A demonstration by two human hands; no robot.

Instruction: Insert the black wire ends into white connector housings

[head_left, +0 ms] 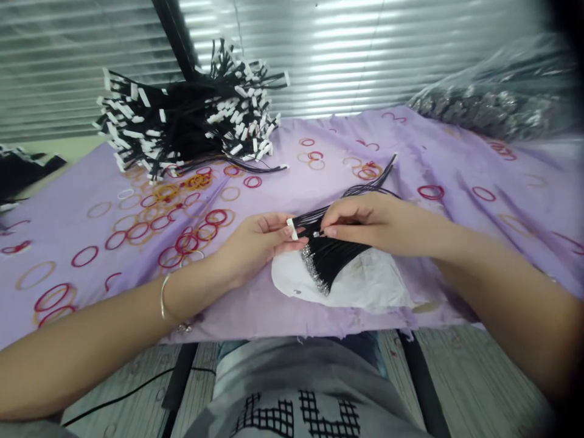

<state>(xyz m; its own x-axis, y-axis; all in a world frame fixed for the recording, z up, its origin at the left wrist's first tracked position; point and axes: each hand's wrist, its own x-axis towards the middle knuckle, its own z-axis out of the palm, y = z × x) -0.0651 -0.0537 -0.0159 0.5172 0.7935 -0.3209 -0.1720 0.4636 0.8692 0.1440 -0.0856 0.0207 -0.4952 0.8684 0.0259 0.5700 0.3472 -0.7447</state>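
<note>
My left hand [255, 243] pinches a small white connector [291, 228] on the end of a thin black wire. My right hand [369, 222] is closed in a pinch just to its right, holding the metal tip of a black wire [319, 233]. Under both hands lies a fan of black wires with silver terminals [326, 258], spread over a white cloth [365, 283] near the table's front edge. The wires trail off toward the back right.
A big heap of black wires with white connectors [191, 115] sits at the back left on the purple ringed tablecloth [114, 213]. A clear plastic bag of dark parts [493, 103] lies back right. Window blinds stand behind.
</note>
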